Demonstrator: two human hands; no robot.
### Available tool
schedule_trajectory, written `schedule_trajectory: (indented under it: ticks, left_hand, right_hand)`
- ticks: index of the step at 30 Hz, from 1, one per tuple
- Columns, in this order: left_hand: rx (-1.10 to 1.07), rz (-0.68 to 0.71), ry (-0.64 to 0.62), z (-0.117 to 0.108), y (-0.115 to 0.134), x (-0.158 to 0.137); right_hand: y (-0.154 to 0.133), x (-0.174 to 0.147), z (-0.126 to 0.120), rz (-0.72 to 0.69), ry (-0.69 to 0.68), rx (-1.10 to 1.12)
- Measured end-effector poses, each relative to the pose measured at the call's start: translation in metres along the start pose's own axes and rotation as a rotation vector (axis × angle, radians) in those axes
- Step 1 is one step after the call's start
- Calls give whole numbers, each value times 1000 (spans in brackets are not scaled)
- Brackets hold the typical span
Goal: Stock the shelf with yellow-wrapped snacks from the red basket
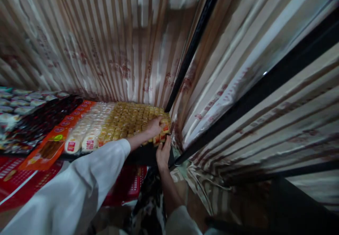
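Note:
Rows of small yellow-wrapped packets (pixel 127 116) lie close together on a dark shelf (pixel 141 156). At their right end, by the corner post, my left hand (pixel 155 126) is closed on a yellow-wrapped packet (pixel 165 125) with a red and orange label. Just below it, my right hand (pixel 163 154) is raised with thumb and fingers apart, fingertips against the front of the end packets. What the wrappers contain cannot be made out.
Left of the yellow rows lie white packets (pixel 87 129), an orange bag (pixel 57 134) and dark glossy packets (pixel 45 122). Red baskets (pixel 127 185) stand below the shelf. A black post (pixel 190 48) and a slanting black bar (pixel 254 83) frame striped plastic sheeting (pixel 106 34).

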State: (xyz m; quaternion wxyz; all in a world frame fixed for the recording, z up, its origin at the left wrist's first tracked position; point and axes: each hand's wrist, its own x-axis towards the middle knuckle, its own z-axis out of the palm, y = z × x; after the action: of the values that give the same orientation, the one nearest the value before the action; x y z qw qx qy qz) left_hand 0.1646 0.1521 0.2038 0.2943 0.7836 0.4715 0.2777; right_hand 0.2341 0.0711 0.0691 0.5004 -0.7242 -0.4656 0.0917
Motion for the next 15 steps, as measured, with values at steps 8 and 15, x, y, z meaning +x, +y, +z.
schedule_trajectory:
  ticks: [8,15]
  left_hand:
    - [147,87,-121,37,10,39]
    - [324,118,-222,57,0,50]
  right_hand:
    - [24,3,14,-7,-49,-39]
    - [21,-4,14,-75,-5,-118]
